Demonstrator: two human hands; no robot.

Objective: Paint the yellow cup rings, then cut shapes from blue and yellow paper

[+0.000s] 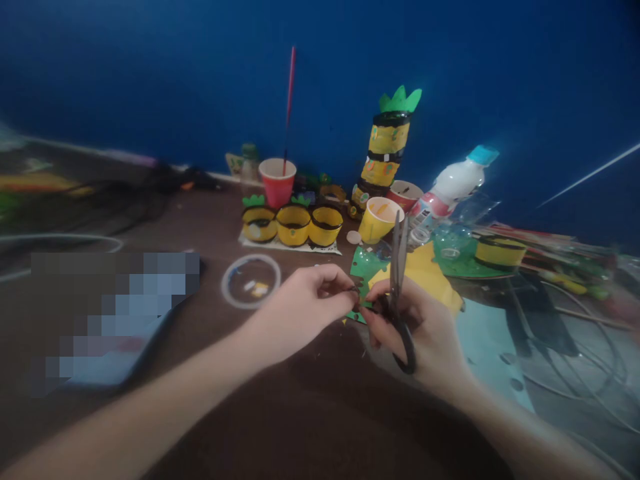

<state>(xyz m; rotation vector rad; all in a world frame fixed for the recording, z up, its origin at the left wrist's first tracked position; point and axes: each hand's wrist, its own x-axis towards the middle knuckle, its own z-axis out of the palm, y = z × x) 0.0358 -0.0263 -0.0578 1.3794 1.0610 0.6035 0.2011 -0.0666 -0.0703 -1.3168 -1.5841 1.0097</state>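
Scissors [397,260] held blades-up, handles wrapped by curled right hand [420,320], above table [205,223] inward of far edge | small dark piece [357,289] pinched by left hand [315,297] | scissors judged stiff, light; best gripped by loops

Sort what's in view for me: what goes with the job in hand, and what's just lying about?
Likely in the job:
- scissors, in the right hand
- small dark piece at the left hand's fingertips, too small to identify
- perhaps the yellow sheet nearby

Likely just lying about:
- white bottle
- red cup
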